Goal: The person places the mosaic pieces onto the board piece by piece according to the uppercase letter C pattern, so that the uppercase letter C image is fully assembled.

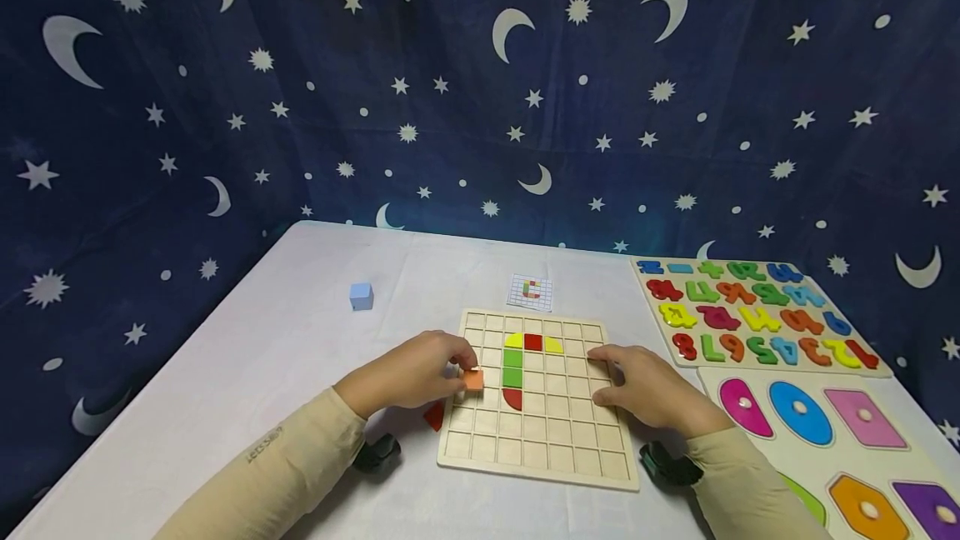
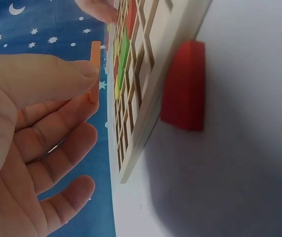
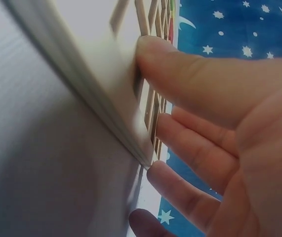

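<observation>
the left hand (image 1: 412, 375) pinches a thin orange tile (image 1: 472, 379) between thumb and forefinger, holding it over the left part of the wooden grid board (image 1: 536, 452), just left of the green squares. in the left wrist view the orange tile (image 2: 95, 71) shows edge-on at the thumb tip, held a little off the board (image 2: 141, 123); the other fingers (image 2: 57, 153) lie loosely spread below it. the right hand (image 1: 648, 386) rests on the board's right edge with fingers relaxed and fairly straight, thumb (image 3: 190, 74) pressing on the frame (image 3: 106, 64), gripping nothing.

on the board a partial shape sits in place: a yellow piece (image 1: 513, 341), a red square (image 1: 532, 342) and another yellow piece (image 1: 553, 345) across the top, two green squares (image 1: 512, 367) below, and a red quarter-round (image 1: 513, 397) at the bottom. a red piece (image 1: 434, 416) lies on the table (image 1: 247, 373) against the board's left edge. a small pattern card (image 1: 530, 291) lies beyond the board.

judging by this, the figure looks partly built, with the orange tile not yet seated and the loose red piece unused; most cells are bare.

a blue cube (image 1: 361, 296) sits apart to the left; a number puzzle (image 1: 757, 311) and a shape puzzle (image 1: 825, 440) lie to the right.
</observation>
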The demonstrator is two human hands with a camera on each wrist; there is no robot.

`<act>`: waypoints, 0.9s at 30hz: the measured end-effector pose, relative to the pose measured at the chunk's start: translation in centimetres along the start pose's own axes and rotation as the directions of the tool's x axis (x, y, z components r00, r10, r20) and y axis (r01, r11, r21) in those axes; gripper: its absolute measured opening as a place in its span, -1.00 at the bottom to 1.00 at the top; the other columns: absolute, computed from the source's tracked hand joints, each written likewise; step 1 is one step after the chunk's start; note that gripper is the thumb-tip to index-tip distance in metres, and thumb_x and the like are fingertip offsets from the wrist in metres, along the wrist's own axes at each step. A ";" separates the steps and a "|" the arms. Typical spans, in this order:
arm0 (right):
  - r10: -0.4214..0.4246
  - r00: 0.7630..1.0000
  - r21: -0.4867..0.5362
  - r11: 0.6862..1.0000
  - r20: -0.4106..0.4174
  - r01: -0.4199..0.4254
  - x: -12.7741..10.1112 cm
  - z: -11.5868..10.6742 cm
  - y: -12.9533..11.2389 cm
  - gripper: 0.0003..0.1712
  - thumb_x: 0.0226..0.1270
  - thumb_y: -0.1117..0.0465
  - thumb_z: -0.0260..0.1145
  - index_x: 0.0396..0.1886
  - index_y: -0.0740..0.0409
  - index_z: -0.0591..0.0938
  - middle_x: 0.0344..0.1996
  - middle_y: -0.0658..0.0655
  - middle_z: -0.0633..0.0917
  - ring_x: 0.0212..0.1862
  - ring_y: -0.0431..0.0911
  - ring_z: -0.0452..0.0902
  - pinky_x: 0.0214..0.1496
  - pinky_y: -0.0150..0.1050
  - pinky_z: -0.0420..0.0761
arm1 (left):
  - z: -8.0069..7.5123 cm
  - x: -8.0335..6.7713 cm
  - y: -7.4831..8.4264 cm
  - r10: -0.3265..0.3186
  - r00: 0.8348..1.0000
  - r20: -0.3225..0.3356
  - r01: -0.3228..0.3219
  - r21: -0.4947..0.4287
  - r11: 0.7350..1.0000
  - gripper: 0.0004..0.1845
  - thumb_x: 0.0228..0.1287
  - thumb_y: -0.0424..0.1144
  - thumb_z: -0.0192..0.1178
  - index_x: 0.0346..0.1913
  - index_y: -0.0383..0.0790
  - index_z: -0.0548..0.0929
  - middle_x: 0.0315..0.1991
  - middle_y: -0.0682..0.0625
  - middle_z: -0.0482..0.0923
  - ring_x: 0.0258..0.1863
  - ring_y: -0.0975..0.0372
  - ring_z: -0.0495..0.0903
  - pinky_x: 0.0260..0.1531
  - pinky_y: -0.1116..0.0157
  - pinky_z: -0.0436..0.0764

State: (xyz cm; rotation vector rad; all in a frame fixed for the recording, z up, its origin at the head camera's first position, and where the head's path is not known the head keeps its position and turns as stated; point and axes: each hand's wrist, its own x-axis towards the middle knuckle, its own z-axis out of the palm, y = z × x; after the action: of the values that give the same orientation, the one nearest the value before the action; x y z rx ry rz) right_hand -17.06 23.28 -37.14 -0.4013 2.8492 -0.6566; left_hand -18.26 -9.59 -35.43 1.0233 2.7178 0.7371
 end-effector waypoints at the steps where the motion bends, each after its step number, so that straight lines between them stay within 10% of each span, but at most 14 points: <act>1: 0.000 1.000 -0.001 1.000 0.001 0.000 0.1 0.0 0.0 -0.28 0.14 0.11 0.55 0.29 0.20 0.55 0.20 0.29 0.57 0.27 0.28 0.40 0.26 0.28 0.35 | 0.0 0.1 0.0 -0.002 1.000 0.002 0.002 -0.002 1.000 -0.81 0.15 -0.41 0.40 -0.18 -0.19 0.67 -0.26 0.11 0.64 -0.16 0.15 0.56 -0.02 0.17 0.54; 27: 0.025 1.000 0.005 1.000 0.018 -0.025 0.9 -0.2 -0.1 -0.25 0.13 0.10 0.56 0.32 0.18 0.54 0.24 0.32 0.54 0.29 0.29 0.38 0.27 0.29 0.33 | 1.7 3.3 1.7 -0.003 1.000 0.015 0.002 0.048 0.999 -0.83 0.20 -0.35 0.40 -0.16 -0.19 0.68 -0.26 0.08 0.64 -0.25 0.25 0.51 -0.08 0.27 0.54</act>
State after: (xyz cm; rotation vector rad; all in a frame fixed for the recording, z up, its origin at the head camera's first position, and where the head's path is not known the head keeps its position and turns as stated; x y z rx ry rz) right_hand -17.89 23.00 -37.02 -0.3688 2.8301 -0.6520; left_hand -19.28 -5.68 -35.94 1.0307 2.7366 0.6638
